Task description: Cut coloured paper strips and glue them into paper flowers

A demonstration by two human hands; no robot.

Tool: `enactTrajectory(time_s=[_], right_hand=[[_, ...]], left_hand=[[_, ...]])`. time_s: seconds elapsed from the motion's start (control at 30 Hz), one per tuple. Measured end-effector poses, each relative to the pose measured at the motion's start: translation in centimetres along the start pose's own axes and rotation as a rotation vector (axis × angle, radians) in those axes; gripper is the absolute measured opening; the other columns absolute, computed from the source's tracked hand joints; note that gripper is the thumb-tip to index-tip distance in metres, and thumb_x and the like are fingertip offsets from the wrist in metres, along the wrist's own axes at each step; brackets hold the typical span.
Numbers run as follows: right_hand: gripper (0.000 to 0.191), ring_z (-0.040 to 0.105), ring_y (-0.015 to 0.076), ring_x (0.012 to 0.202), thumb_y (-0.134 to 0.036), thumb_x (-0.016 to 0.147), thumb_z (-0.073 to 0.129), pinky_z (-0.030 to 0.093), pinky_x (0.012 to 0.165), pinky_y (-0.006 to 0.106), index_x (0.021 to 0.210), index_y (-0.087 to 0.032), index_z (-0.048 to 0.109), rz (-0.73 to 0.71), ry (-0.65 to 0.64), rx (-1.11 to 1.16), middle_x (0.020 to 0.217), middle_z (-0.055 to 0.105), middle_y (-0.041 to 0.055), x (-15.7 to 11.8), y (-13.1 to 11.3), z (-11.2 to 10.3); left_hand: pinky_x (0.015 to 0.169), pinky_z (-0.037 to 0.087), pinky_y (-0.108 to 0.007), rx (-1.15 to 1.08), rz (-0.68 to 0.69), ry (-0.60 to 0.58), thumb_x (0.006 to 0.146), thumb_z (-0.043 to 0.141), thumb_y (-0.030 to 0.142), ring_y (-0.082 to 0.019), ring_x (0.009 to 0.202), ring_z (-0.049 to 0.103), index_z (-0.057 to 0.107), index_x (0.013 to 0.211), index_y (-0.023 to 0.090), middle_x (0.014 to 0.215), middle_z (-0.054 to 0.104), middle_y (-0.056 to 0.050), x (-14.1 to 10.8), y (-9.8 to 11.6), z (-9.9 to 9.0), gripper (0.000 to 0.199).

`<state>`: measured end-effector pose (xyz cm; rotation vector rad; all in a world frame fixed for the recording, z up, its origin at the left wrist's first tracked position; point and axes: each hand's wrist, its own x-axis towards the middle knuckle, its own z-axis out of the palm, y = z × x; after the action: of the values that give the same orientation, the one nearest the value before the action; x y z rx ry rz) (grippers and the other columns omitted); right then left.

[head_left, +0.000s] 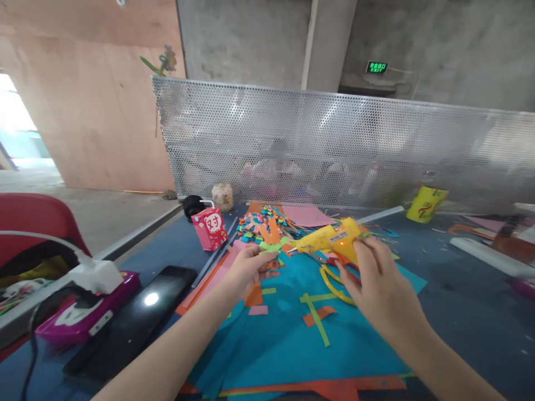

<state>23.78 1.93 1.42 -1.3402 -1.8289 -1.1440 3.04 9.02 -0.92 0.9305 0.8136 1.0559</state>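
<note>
Head camera view: A person's bare left hand (251, 270) pinches a light-green paper strip (273, 245) between thumb and fingers at the center of the frame, beside orange paper pieces. The right hand (382, 281), right of center, is closed around the grip of a yellow plastic glue gun (326, 239), whose metal nozzle points left and sits close to the strip. A small orange light glows on its side, and a translucent white stick (382, 214) extends from its rear toward the upper right.

Between the hands, scissors with yellow looped handles (336, 288) lie on large teal paper sheets (276, 351), where short green, orange and pink strips are scattered. Just behind is a heap of multicolored paper scraps (267, 217), with a pink paper sheet (307, 215) next to it.

At left on the dark blue tabletop (455, 312) stands a pink-and-red drink carton (211, 229) with a white straw; in the lower left, a black phone (134, 320) reflects a bright light beside a purple power strip (90, 320) holding a white plug. A crumpled-looking yellow container (425, 205) stands at right, before a perforated metal screen (346, 145).
</note>
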Motion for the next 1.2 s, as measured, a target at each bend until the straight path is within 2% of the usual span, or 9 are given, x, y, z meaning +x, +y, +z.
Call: enactTrajectory(time_s=[0.13,0.23,0.4,0.7,0.9,1.2], right_hand=[[0.024,0.055,0.0239,0.08,-0.021,0.079,0.045,0.051,0.054,0.029,0.096,-0.005,0.047,-0.089,0.012,-0.041,0.089,0.052,0.0168,0.1,-0.89,0.38],[0.024,0.055,0.0234,0.078,-0.021,0.08,0.044,0.051,0.052,0.029,0.096,-0.004,0.048,-0.109,-0.008,-0.044,0.089,0.052,0.0176,-0.02,-1.13,0.49],[0.024,0.054,0.0249,0.082,-0.02,0.081,0.043,0.051,0.058,0.032,0.096,-0.002,0.049,-0.128,-0.009,-0.047,0.092,0.05,0.0197,-0.13,-1.0,0.47],[0.024,0.053,0.022,0.082,-0.013,0.08,0.041,0.05,0.062,0.032,0.102,-0.005,0.047,-0.109,-0.087,-0.036,0.1,0.047,0.019,-0.65,-0.91,0.71],[0.022,0.054,0.0207,0.079,-0.011,0.08,0.039,0.05,0.061,0.032,0.1,-0.007,0.048,-0.123,-0.069,-0.016,0.099,0.047,0.0171,-0.8,-1.01,0.74],[0.026,0.055,0.0236,0.082,-0.011,0.083,0.031,0.05,0.061,0.034,0.101,-0.005,0.05,-0.108,-0.08,0.022,0.098,0.049,0.0199,-0.8,-0.85,0.48]], left_hand=[[0.051,0.051,-0.025,0.001,-0.009,0.007,0.063,0.063,0.012,-0.012,0.057,0.059,0.056,0.071,0.011,0.064,0.061,-0.003,-0.14,0.03,0.11,0.012],[0.05,0.051,-0.024,0.006,-0.002,0.031,0.064,0.061,0.011,-0.011,0.054,0.057,0.056,0.069,0.01,0.062,0.06,-0.003,-0.25,0.13,0.24,0.008],[0.05,0.05,-0.024,0.002,-0.006,0.047,0.064,0.062,0.012,-0.012,0.055,0.058,0.056,0.069,0.01,0.063,0.059,-0.004,-0.2,0.31,0.31,0.008],[0.05,0.05,-0.025,0.008,0.0,0.076,0.064,0.06,0.011,-0.012,0.053,0.057,0.056,0.069,0.01,0.064,0.059,-0.004,-0.22,0.3,0.29,0.007],[0.051,0.05,-0.026,-0.012,0.003,0.073,0.061,0.063,0.013,-0.013,0.052,0.059,0.055,0.067,0.012,0.059,0.06,-0.002,-0.24,0.3,0.16,0.01],[0.051,0.051,-0.026,-0.004,-0.003,0.093,0.061,0.063,0.013,-0.012,0.052,0.058,0.055,0.066,0.012,0.06,0.06,-0.003,-0.33,0.44,0.25,0.01]])
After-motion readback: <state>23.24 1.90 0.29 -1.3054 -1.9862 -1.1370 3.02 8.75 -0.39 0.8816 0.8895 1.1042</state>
